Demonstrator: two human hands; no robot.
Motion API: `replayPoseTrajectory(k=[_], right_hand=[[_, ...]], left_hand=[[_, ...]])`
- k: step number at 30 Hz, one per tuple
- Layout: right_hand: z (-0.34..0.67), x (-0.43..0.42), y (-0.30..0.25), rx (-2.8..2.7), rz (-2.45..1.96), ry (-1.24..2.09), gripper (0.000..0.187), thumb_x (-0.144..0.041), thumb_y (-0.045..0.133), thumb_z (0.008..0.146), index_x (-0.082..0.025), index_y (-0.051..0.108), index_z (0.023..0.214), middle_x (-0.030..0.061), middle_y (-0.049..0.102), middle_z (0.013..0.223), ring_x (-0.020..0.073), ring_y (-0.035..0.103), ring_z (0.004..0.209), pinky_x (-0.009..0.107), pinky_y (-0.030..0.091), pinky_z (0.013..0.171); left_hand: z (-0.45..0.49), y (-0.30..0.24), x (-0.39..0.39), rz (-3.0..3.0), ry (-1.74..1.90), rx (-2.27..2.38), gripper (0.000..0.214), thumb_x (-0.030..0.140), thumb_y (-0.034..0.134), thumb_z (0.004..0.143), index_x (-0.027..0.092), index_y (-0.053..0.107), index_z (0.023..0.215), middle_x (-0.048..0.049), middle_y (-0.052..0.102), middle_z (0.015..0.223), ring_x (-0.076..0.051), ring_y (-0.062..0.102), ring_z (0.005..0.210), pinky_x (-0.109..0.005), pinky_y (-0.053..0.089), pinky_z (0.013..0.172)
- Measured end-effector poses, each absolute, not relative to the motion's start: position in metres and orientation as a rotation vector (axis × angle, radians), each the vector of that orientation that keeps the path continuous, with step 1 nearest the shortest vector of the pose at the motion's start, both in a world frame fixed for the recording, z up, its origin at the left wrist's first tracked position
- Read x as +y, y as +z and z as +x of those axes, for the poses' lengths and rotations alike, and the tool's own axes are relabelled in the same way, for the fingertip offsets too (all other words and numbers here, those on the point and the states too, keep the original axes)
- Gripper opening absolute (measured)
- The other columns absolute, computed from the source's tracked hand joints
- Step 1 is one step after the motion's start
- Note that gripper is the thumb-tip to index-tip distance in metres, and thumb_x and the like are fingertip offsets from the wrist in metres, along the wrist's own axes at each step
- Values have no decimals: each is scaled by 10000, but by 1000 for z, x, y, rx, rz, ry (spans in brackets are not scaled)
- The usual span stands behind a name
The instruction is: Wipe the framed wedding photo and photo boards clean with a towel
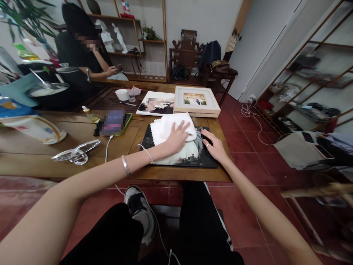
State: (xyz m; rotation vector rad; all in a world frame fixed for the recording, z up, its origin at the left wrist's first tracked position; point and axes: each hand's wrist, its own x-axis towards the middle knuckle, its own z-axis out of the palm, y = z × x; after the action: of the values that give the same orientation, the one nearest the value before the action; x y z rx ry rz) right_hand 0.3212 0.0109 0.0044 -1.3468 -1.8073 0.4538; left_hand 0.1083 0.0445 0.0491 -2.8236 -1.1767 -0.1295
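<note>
My left hand (178, 137) lies with fingers spread on a folded white cloth (171, 124), pressing it flat against a dark photo panel (211, 161). Part of the panel's picture, with a pale dress in it, shows below the cloth; the rest is covered. On the panel's right side rests my right hand (215, 145), fingers stretched out, a ring on one of them. It holds nothing. Just behind the panel are a light wooden picture frame (197, 110) and a white-edged photo print (154, 103), the frame overlapping the print.
A phone (113, 122) with a white cable, a silver hair clip (77, 151) and a small dropper bottle (91, 115) sit left on the wooden table (121, 147). A white bowl (122, 94) stands farther back. Across the table another person (79, 48) sits holding a phone.
</note>
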Motion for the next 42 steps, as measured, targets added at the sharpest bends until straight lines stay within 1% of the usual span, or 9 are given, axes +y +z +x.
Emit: replayPoseTrajectory(k=[4, 9, 15, 19, 25, 30, 35, 39, 42], right_hand=[[322, 10, 5, -1814, -1353, 488, 392, -262, 506, 873, -271, 649, 1238, 27, 580, 1371, 226, 457, 1349, 475, 300, 1173], [324, 11, 7, -1870, -1307, 498, 412, -259, 504, 866, -281, 637, 1255, 18, 564, 1387, 231, 447, 1356, 482, 303, 1168], [324, 24, 8, -1821, -1314, 567, 363, -301, 545, 852, -287, 682, 1188, 14, 582, 1363, 240, 456, 1349, 488, 292, 1169], [322, 26, 9, -1707, -1291, 661, 375, -431, 511, 887, -280, 685, 1183, 2, 580, 1364, 225, 443, 1358, 448, 265, 1183], [325, 22, 10, -1530, -1289, 775, 514, -567, 390, 925, -275, 610, 1286, -9, 532, 1417, 207, 457, 1348, 381, 311, 1157], [327, 24, 6, -1514, -1297, 790, 567, -595, 362, 926, -254, 579, 1324, 7, 546, 1408, 232, 487, 1323, 395, 356, 1129], [323, 23, 8, -1708, -1327, 618, 457, -505, 465, 918, -268, 622, 1275, 16, 539, 1412, 214, 442, 1359, 404, 296, 1169], [320, 18, 11, -1835, -1282, 486, 336, -388, 523, 900, -276, 693, 1167, 18, 574, 1375, 221, 473, 1336, 431, 324, 1159], [318, 10, 11, -1872, -1282, 468, 318, -330, 546, 886, -266, 699, 1157, 39, 574, 1373, 236, 475, 1334, 459, 330, 1155]], left_hand=[[117, 47, -15, -2840, -84, -1105, 296, 83, 566, 831, 136, 692, 1094, -162, 306, 1553, -418, 229, 1431, -665, 270, 1097], [115, 41, -89, -2852, -249, -816, 210, 200, 544, 904, 204, 749, 950, -110, 379, 1525, -410, 291, 1412, -659, 323, 1076], [117, 56, -33, -2932, -92, -998, 324, 110, 518, 853, 158, 694, 1122, -141, 332, 1545, -385, 248, 1434, -645, 278, 1107], [133, 62, 14, -2887, -112, -1267, 414, 106, 528, 836, 113, 617, 1240, -181, 278, 1560, -407, 203, 1442, -669, 226, 1112], [170, 57, -6, -2882, -157, -1346, 353, 101, 538, 835, 118, 682, 1158, -181, 252, 1569, -480, 128, 1434, -749, 153, 1084], [162, 57, -66, -2946, -113, -1017, 284, 154, 565, 838, 144, 729, 1069, -172, 296, 1554, -507, 175, 1413, -762, 227, 1056], [116, 56, -90, -3089, -124, -788, 281, 119, 537, 811, 141, 736, 1009, -174, 258, 1568, -439, 169, 1440, -697, 263, 1088], [99, 59, -61, -3111, -92, -1076, 453, -7, 456, 763, 140, 686, 1125, -158, 242, 1578, -380, 170, 1454, -628, 260, 1125], [103, 64, -36, -3009, -30, -1285, 480, 14, 434, 799, 94, 614, 1237, -193, 220, 1577, -407, 166, 1449, -639, 272, 1109]])
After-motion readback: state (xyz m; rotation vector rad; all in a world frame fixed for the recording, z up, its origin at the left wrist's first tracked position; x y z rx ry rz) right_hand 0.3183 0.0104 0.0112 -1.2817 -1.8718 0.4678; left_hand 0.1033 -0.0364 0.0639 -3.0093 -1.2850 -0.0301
